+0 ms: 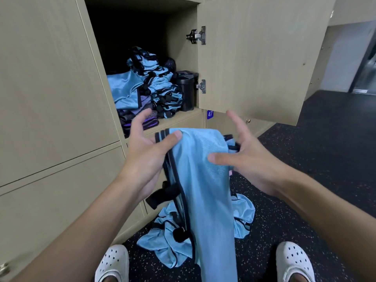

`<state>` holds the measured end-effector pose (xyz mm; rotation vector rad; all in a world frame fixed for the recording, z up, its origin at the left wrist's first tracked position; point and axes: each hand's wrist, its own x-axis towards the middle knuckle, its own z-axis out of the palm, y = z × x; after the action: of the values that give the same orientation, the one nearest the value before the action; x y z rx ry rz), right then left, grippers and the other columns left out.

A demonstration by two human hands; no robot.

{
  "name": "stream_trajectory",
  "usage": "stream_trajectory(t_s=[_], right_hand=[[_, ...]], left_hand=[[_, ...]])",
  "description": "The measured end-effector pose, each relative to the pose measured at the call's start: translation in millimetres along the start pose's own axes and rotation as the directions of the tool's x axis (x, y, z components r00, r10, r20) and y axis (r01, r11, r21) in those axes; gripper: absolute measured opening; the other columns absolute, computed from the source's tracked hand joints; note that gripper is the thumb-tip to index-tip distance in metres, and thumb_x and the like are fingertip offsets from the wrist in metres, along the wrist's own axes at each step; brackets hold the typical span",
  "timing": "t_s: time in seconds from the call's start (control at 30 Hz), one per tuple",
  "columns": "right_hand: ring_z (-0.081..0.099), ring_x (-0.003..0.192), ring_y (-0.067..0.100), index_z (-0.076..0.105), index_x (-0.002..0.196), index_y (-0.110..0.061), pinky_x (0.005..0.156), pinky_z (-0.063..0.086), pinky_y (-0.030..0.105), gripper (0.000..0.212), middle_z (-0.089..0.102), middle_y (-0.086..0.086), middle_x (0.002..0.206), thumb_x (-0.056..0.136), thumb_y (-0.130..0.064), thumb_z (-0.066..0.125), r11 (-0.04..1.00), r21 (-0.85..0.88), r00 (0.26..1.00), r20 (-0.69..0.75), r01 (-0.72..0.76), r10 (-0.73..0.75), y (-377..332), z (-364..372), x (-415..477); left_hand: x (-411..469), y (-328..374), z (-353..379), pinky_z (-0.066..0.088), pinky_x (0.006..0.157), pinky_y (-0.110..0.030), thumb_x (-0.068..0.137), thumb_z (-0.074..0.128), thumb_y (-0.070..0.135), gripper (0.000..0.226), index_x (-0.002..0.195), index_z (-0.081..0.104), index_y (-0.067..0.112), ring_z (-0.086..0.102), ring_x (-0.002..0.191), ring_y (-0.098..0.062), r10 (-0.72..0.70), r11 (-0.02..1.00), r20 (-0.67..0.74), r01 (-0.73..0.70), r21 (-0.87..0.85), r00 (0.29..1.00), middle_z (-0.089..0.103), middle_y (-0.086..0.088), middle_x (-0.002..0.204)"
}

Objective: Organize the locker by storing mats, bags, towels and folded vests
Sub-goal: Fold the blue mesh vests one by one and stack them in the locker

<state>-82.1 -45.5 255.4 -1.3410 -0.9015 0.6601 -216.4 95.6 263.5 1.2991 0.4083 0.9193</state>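
Risking, likely: vest (203, 190) slipping from loose hold, long tail dropping onto vest pile (162, 241) on floor below open locker (181, 47); unfolded bulk possibly toppling stack (158, 82) inside locker.

Left hand (146, 151) pinching trimmed top edge under thumb. Right hand (248, 157) pinching fabric by thumb, other fingers (236, 123) splaying wide. Hanging between 2 hands, just below locker opening.

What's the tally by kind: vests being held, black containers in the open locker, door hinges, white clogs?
Blue vest, held: 1
Black container: 1
Door hinges: 2
White clogs: 2
Total: 6
Locker stack and floor pile of vests: too bunched to count.
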Motion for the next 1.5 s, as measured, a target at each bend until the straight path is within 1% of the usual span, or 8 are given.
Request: stream_trajectory(t_s=[0.17,0.33,0.47,0.63,0.83,0.97,1.23,1.5], right_hand=[[0.07,0.094,0.03,0.027,0.144,-0.05,0.092,0.055,0.045,0.096,0.07,0.019,0.093,0.082,0.011,0.068,0.991,0.063,0.982,-0.153,0.117,-0.106,3.1,3.1,4.6],[0.065,0.112,0.027,0.021,0.14,-0.062,0.104,0.047,0.048,0.108,0.061,0.021,0.126,0.065,-0.025,0.09,0.998,0.023,0.983,-0.173,0.065,-0.061,3.4,-2.6,7.3],[0.071,0.086,0.021,0.017,0.147,-0.049,0.079,0.057,0.036,0.103,0.074,0.013,0.095,0.081,0.01,0.069,1.0,0.018,1.0,0.017,0.023,-0.023,6.4,4.0,2.4],[0.066,0.083,0.025,0.028,0.145,-0.049,0.093,0.054,0.052,0.089,0.057,0.012,0.081,0.085,0.002,0.07,0.991,0.062,0.967,-0.237,0.115,-0.097,4.4,4.6,7.4],[0.07,0.102,0.028,0.017,0.146,-0.053,0.097,0.052,0.046,0.106,0.07,0.015,0.113,0.078,0.006,0.074,1.0,-0.009,1.0,0.027,-0.002,0.002,3.3,5.8,0.1],[0.069,0.088,0.019,0.028,0.145,-0.044,0.089,0.057,0.035,0.091,0.065,0.013,0.109,0.084,0.011,0.066,0.997,0.009,0.989,-0.13,0.071,-0.07,3.4,9.8,1.6],[0.064,0.114,0.025,0.023,0.143,-0.058,0.105,0.046,0.049,0.105,0.055,0.014,0.133,0.072,-0.014,0.086,1.0,-0.006,0.986,-0.165,0.017,-0.018,6.2,-1.5,5.4],[0.071,0.093,0.031,0.031,0.142,-0.047,0.094,0.053,0.052,0.091,0.066,0.022,0.102,0.08,0.004,0.074,0.997,0.058,0.968,-0.248,0.057,-0.041,8.3,3.4,7.5]], left_hand=[[-3.3,-8.2,-3.3,0.059,0.079,-0.036,0.082,0.079,0.019,0.086,0.144,0.028,0.05,0.074,0.09,-0.012,-0.243,0.959,0.106,0.222,0.177,0.964,0.07,0.005,0.119],[-5.6,-7.7,-1.3,0.059,0.074,-0.038,0.083,0.071,-0.007,0.088,0.141,0.034,0.047,0.074,0.084,-0.024,-0.184,0.979,0.146,0.168,0.114,0.972,0.076,-0.012,0.096],[1.7,-3.2,-5.2,0.061,0.075,-0.045,0.086,0.074,0.005,0.077,0.139,0.035,0.046,0.073,0.083,-0.024,-0.133,0.989,-0.004,0.133,0.07,0.991,0.066,-0.031,0.107],[-7.0,-8.1,-3.5,0.058,0.063,-0.03,0.077,0.081,0.002,0.104,0.143,0.024,0.058,0.074,0.075,-0.019,-0.362,0.913,0.155,0.316,0.26,0.919,0.073,-0.01,0.109],[-1.5,-3.7,-3.5,0.061,0.07,-0.036,0.083,0.073,-0.002,0.088,0.142,0.033,0.05,0.074,0.073,-0.02,-0.21,0.967,-0.035,0.213,0.14,0.977,0.074,-0.009,0.098],[-9.4,-2.0,-2.7,0.051,0.093,-0.041,0.076,0.081,0.004,0.105,0.145,0.022,0.056,0.072,0.086,-0.018,-0.377,0.888,0.101,0.328,0.323,0.921,0.071,0.002,0.109],[-14.7,-0.4,0.8,0.052,0.045,-0.027,0.084,0.065,-0.012,0.089,0.142,0.031,0.046,0.059,0.046,-0.015,-0.241,0.941,0.085,0.212,0.262,0.967,0.066,0.004,0.053],[-9.3,1.6,-6.8,0.057,0.059,-0.037,0.085,0.075,0.007,0.072,0.136,0.041,0.043,0.067,0.062,-0.022,-0.226,0.938,-0.115,0.248,0.241,0.967,0.073,-0.014,0.087]])
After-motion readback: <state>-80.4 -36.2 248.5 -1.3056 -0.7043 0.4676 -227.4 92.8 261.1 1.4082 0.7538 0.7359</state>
